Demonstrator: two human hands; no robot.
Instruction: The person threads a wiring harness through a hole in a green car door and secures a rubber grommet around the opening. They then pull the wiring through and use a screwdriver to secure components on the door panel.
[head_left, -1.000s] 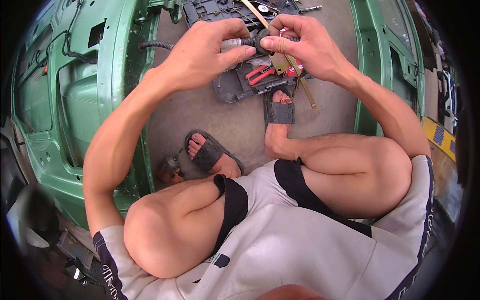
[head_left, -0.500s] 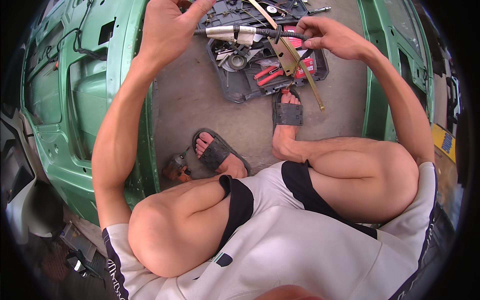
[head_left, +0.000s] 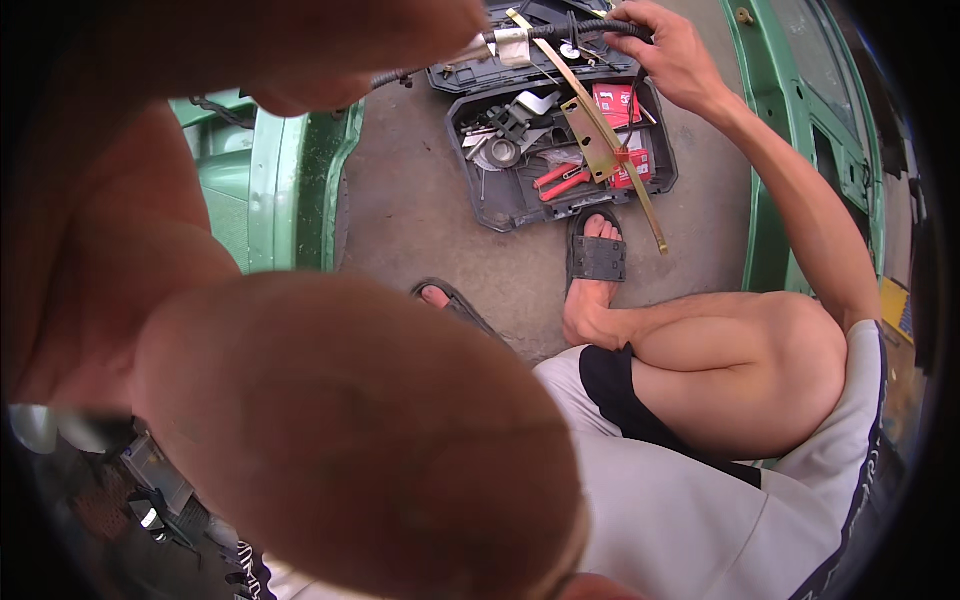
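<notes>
My left hand point(head_left: 300, 420) looms blurred across the left side, very close to the head camera. Its fingers reach along the top edge, spread apart from the large rounded part below, and nothing shows between them. With curled fingers, my right hand point(head_left: 670, 50) grips the right end of a black wiring harness point(head_left: 590, 32) in ribbed tubing. White tape point(head_left: 513, 48) wraps part of the harness, which runs left until my left hand hides it. Below it, a brass-coloured metal strip point(head_left: 630, 175) with a perforated plate point(head_left: 588, 135) leans over the toolbox.
An open black toolbox point(head_left: 490, 205) holds red-handled pliers point(head_left: 565, 180), a grey tape roll point(head_left: 503, 152) and red-and-white packets point(head_left: 630, 168). Green metal body panels stand on the left point(head_left: 280, 190) and right point(head_left: 765, 200). My sandalled foot point(head_left: 597, 250) is near the toolbox.
My left hand has come off the harness area and up close to the camera, covering much of the left side. The right hand still grips the harness. The view has shifted slightly.
</notes>
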